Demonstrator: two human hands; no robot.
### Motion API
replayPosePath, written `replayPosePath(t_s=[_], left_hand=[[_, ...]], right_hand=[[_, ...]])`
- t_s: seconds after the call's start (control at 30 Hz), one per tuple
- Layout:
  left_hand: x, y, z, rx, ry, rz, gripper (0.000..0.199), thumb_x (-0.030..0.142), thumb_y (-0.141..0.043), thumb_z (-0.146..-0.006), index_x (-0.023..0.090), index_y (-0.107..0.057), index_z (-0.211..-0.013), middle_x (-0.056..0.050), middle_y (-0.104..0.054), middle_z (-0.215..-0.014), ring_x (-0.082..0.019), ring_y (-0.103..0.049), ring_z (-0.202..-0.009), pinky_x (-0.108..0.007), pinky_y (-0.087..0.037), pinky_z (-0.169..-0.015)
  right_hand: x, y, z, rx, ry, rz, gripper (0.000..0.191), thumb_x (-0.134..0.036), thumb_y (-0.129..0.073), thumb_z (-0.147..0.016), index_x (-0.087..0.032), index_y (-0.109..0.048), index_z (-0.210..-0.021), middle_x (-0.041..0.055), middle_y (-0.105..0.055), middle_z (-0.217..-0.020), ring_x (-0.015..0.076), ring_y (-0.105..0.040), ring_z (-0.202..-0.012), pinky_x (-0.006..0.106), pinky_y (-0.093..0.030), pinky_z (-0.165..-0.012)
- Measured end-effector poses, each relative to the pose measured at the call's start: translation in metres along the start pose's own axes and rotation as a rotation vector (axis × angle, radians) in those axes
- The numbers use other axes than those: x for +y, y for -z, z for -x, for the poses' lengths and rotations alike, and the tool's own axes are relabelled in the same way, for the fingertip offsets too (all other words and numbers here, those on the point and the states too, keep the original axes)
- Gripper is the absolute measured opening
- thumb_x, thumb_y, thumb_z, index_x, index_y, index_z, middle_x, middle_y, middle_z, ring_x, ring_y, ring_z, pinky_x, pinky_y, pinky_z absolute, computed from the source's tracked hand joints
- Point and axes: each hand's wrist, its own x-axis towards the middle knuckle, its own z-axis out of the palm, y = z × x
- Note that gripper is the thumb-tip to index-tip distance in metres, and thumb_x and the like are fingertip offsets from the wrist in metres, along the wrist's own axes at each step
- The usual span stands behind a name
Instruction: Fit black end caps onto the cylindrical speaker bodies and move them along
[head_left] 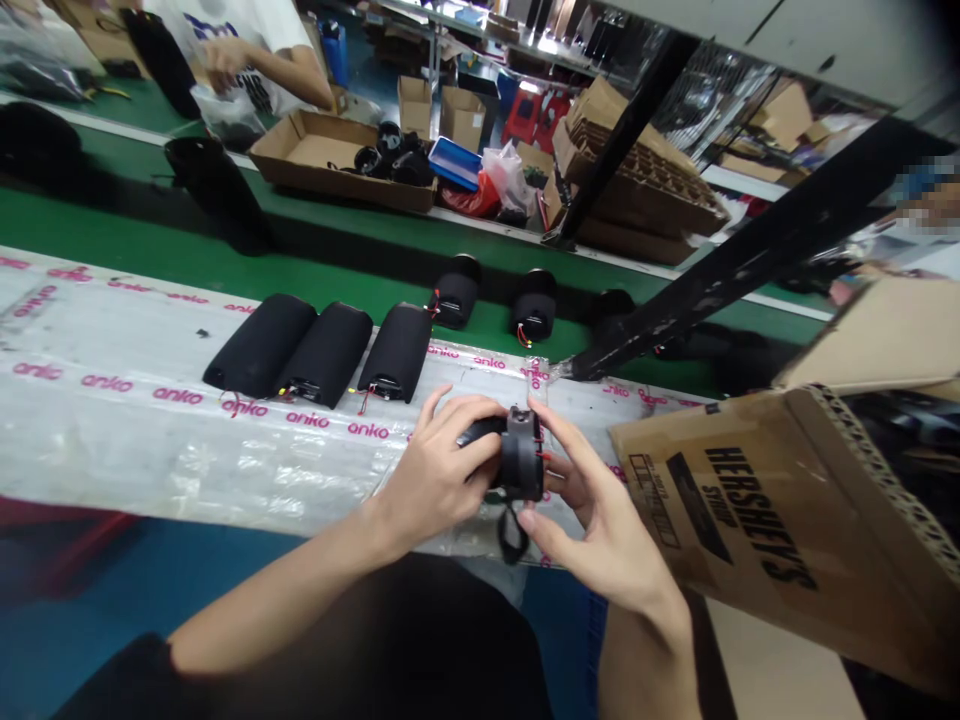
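Note:
Over the near edge of the wrapped table, a black round plastic part (523, 455) is held on its side. My left hand (446, 465) is closed around its left end. My right hand (592, 515) grips its right rim, with the index finger at the top and the thumb below. A little red shows beside the rim, near my right fingers. From the part hangs a black strap loop (513, 535), close to my right thumb. Beyond my left hand lie black fabric-covered cylinders (396, 352) with thin wires at their near ends.
More black cylinders (534, 305) stand on the green conveyor belt (337, 245). A cardboard box (750, 520) is at the right, below a slanted black post (720, 260). Across the belt are a shallow carton (300, 150) of black parts and another person (255, 60) at work.

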Motion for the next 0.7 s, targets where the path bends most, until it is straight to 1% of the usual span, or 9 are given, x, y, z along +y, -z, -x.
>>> replayPosePath(t_s=[0.03, 0.1, 0.17, 0.27, 0.4, 0.47, 0.53, 0.63, 0.7], left_hand=[[0.0, -0.001, 0.0, 0.003, 0.017, 0.022, 0.016, 0.007, -0.062, -0.096, 0.021, -0.068, -0.101, -0.012, -0.072, -0.132, -0.03, -0.067, -0.126, -0.064, -0.044, -0.12], [-0.002, -0.004, -0.001, 0.038, 0.078, 0.133, 0.013, 0.009, -0.065, -0.097, 0.021, -0.068, -0.102, -0.013, -0.074, -0.127, -0.029, -0.069, -0.124, -0.055, -0.054, -0.111], [-0.003, -0.007, -0.003, 0.105, 0.098, 0.243, 0.011, 0.011, -0.068, -0.098, 0.021, -0.068, -0.103, -0.011, -0.076, -0.118, -0.027, -0.071, -0.12, -0.048, -0.059, -0.104], [-0.002, -0.009, -0.003, 0.171, 0.06, 0.28, 0.01, 0.013, -0.071, -0.098, 0.021, -0.07, -0.103, -0.008, -0.078, -0.108, -0.026, -0.073, -0.117, -0.052, -0.054, -0.111], [0.002, -0.01, 0.001, 0.169, 0.174, 0.349, 0.01, 0.013, -0.07, -0.099, 0.022, -0.072, -0.095, -0.008, -0.077, -0.117, -0.027, -0.069, -0.126, -0.051, -0.054, -0.112], [0.002, -0.01, 0.003, 0.131, 0.253, 0.396, 0.013, 0.011, -0.067, -0.099, 0.022, -0.071, -0.093, -0.01, -0.074, -0.126, -0.028, -0.065, -0.133, -0.051, -0.054, -0.114], [0.0, -0.012, 0.005, 0.097, 0.289, 0.414, 0.013, 0.009, -0.067, -0.097, 0.021, -0.072, -0.095, -0.012, -0.068, -0.135, -0.029, -0.063, -0.136, -0.05, -0.053, -0.115], [-0.007, -0.014, 0.005, 0.093, 0.279, 0.442, 0.023, 0.005, -0.069, -0.09, 0.02, -0.073, -0.107, -0.014, -0.06, -0.136, -0.029, -0.064, -0.131, -0.046, -0.056, -0.111], [-0.013, -0.011, 0.003, 0.069, 0.259, 0.498, 0.031, 0.006, -0.07, -0.088, 0.02, -0.072, -0.115, -0.014, -0.059, -0.136, -0.03, -0.063, -0.133, -0.045, -0.055, -0.113]], right_hand=[[0.002, 0.0, 0.0, 0.008, -0.018, -0.081, 0.08, -0.03, -0.085, -0.088, -0.037, -0.053, -0.16, 0.0092, -0.047, -0.168, 0.0319, -0.074, -0.112, 0.048, -0.068, -0.087], [0.007, -0.001, -0.001, 0.02, -0.046, -0.208, 0.077, -0.035, -0.084, -0.09, -0.035, -0.053, -0.16, 0.011, -0.049, -0.167, 0.0274, -0.077, -0.095, 0.045, -0.068, -0.077], [0.012, -0.004, -0.003, 0.026, -0.048, -0.239, 0.081, -0.035, -0.086, -0.089, -0.035, -0.05, -0.161, 0.0106, -0.052, -0.164, 0.0271, -0.077, -0.096, 0.044, -0.068, -0.079], [0.02, -0.008, -0.005, 0.042, -0.015, -0.202, 0.084, -0.032, -0.088, -0.088, -0.038, -0.048, -0.162, 0.0074, -0.056, -0.161, 0.0264, -0.077, -0.104, 0.042, -0.068, -0.086], [0.027, -0.007, -0.003, 0.032, 0.062, -0.174, 0.078, -0.031, -0.085, -0.091, -0.04, -0.05, -0.16, 0.0058, -0.052, -0.164, 0.0252, -0.077, -0.106, 0.042, -0.069, -0.09], [0.027, -0.007, -0.003, 0.03, 0.1, -0.109, 0.079, -0.028, -0.083, -0.091, -0.041, -0.049, -0.161, 0.0057, -0.049, -0.165, 0.0242, -0.077, -0.107, 0.041, -0.069, -0.09], [0.025, -0.01, -0.003, 0.063, 0.142, 0.043, 0.084, -0.023, -0.083, -0.088, -0.041, -0.047, -0.162, 0.0059, -0.05, -0.165, 0.0268, -0.074, -0.118, 0.042, -0.068, -0.094], [0.02, -0.02, -0.005, 0.176, 0.208, 0.325, 0.089, -0.025, -0.087, -0.082, -0.035, -0.048, -0.161, 0.0089, -0.059, -0.155, 0.0325, -0.064, -0.135, 0.047, -0.064, -0.102], [0.019, -0.028, -0.007, 0.277, 0.242, 0.438, 0.085, -0.032, -0.091, -0.081, -0.03, -0.051, -0.156, 0.0115, -0.064, -0.145, 0.033, -0.066, -0.129, 0.048, -0.065, -0.098]])
